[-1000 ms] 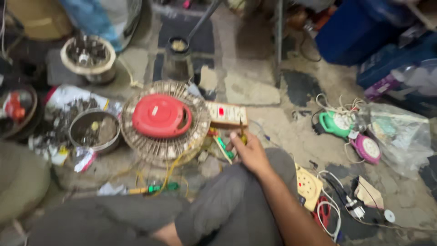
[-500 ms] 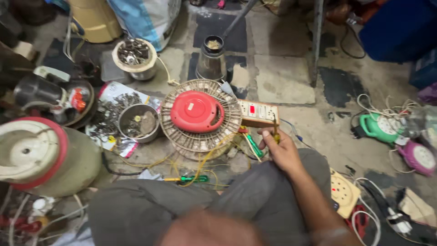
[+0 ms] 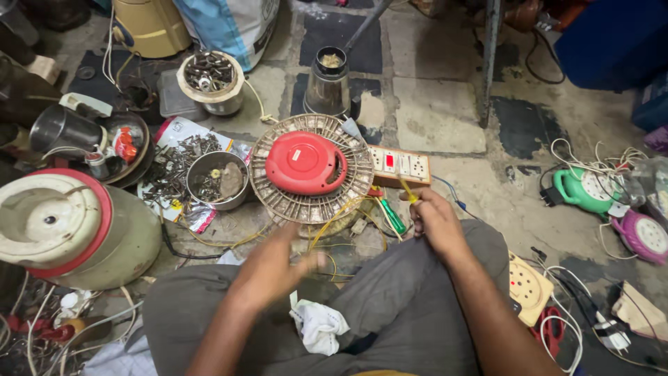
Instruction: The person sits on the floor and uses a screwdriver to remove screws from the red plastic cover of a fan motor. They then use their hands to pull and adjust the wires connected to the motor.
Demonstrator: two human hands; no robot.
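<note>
Nearby, red fan motor (image 3: 305, 161), extension board (image 3: 401, 165), screws bowl (image 3: 216, 179)

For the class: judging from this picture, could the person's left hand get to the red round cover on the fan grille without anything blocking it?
Probably yes. The left hand hovers, blurred, just below the fan grille, and the red round cover lies uncovered on top. Only loose yellow wires lie between.

Right hand (image 3: 437, 223) grips yellow tool (image 3: 408, 190), probably screwdriver; left hand (image 3: 271, 268) blurred, empty.

left hand (image 3: 268, 268): motion-blurred, grip unclear
yellow tool (image 3: 407, 189): lower end hidden in right hand (image 3: 435, 223)
purple reel (image 3: 646, 237): cut by right edge
</note>
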